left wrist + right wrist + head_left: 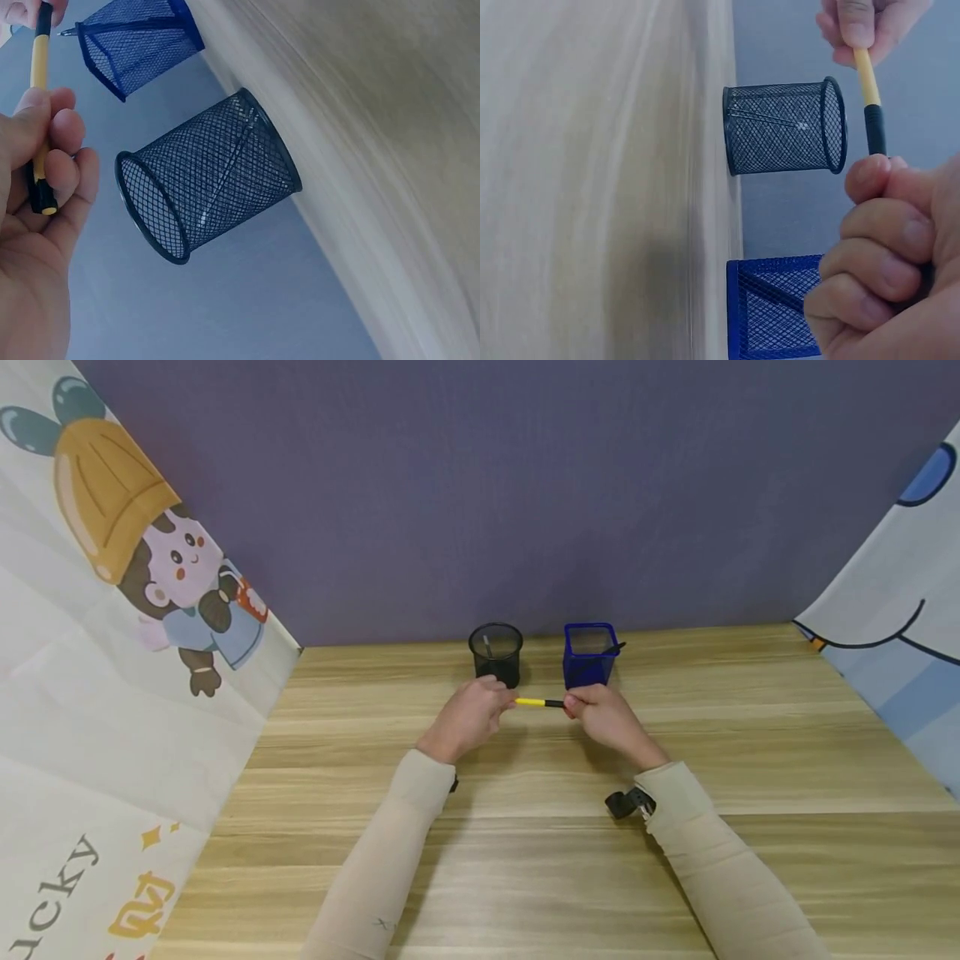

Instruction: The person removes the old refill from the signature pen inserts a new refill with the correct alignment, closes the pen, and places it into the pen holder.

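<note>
A yellow pen (530,702) with black end sections is held level between both hands, above the table and in front of two mesh pen holders. My left hand (471,714) grips its yellow barrel; in the left wrist view the fingers (66,132) curl round it, and a black end with a yellow tip sticks out below. My right hand (606,720) pinches the black section at the other end. In the right wrist view its other fingers (877,266) are curled in, with something dark partly hidden behind them. The pen's right tip is hidden in that hand.
A round black mesh pen holder (496,653) with a thin pen inside stands behind my left hand. Right of it is a square blue mesh holder (589,656) with a black pen (617,648) leaning over its rim. A purple-grey wall (480,493) rises behind the wooden table (510,868).
</note>
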A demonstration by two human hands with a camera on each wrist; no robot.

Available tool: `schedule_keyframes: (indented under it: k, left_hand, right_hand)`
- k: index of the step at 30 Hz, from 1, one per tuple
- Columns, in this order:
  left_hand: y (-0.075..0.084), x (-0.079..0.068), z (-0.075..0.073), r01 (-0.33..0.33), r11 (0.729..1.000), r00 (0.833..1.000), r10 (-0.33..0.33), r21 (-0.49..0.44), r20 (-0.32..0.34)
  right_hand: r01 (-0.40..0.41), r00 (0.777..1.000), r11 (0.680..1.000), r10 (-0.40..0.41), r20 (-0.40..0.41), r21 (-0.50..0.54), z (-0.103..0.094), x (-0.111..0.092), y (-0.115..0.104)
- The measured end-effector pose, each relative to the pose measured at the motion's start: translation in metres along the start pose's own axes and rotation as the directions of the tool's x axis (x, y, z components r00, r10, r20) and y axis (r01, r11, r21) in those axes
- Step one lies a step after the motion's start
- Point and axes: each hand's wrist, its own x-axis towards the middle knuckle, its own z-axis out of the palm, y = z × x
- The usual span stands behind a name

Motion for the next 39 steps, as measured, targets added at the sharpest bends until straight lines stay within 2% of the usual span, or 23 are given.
schedule_keyframes:
  k: [3,5,7,10,14,18,21,25,31,35,39]
  left_hand:
    - [0.001,0.001,0.001,-0.009,1.000,1.000,0.009,0.010,-0.007]
    - [0.001,0.002,0.001,-0.003,1.000,1.000,0.003,0.016,-0.004]
    - [0.001,0.002,0.002,0.006,1.000,1.000,-0.006,0.020,0.003]
    - [0.002,0.002,0.000,0.016,1.000,1.000,-0.017,0.008,0.011]
    - [0.003,0.002,-0.001,0.026,0.998,1.000,-0.026,-0.049,0.001]
    - [0.005,0.001,-0.001,0.045,0.996,0.999,-0.045,-0.083,0.009]
    - [0.006,0.001,-0.001,0.070,0.994,0.997,-0.067,-0.088,0.037]
    - [0.007,0.002,0.001,0.129,0.983,0.990,-0.121,-0.131,0.067]
    - [0.003,0.002,0.005,0.196,0.948,0.980,-0.184,-0.252,0.073]
    - [0.000,0.002,0.005,0.218,0.932,0.976,-0.207,-0.291,0.069]
    - [-0.003,0.000,0.004,0.240,0.920,0.971,-0.221,-0.311,0.096]
  right_hand:
    - [-0.054,0.999,0.998,0.054,0.003,0.034,0.000,0.000,0.001]
    - [-0.057,0.998,0.997,0.057,0.016,0.044,-0.002,0.001,0.002]
    - [-0.046,0.998,0.997,0.043,0.044,0.070,-0.004,0.002,0.005]
    - [-0.063,0.991,0.984,0.043,0.123,0.168,-0.010,0.001,0.005]
    - [-0.170,0.974,0.949,0.122,0.190,0.266,-0.016,0.000,0.002]
    - [-0.269,0.956,0.913,0.214,0.202,0.306,-0.015,0.000,0.000]
    - [-0.298,0.951,0.885,0.241,0.195,0.358,-0.014,-0.001,-0.001]
    - [-0.279,0.959,0.860,0.232,0.160,0.428,-0.012,0.000,-0.004]
    - [-0.244,0.969,0.823,0.226,0.099,0.512,-0.006,0.001,-0.005]
    - [-0.180,0.982,0.832,0.180,0.051,0.525,-0.002,-0.001,-0.006]
    - [-0.100,0.992,0.862,0.124,-0.015,0.497,0.002,-0.003,-0.007]
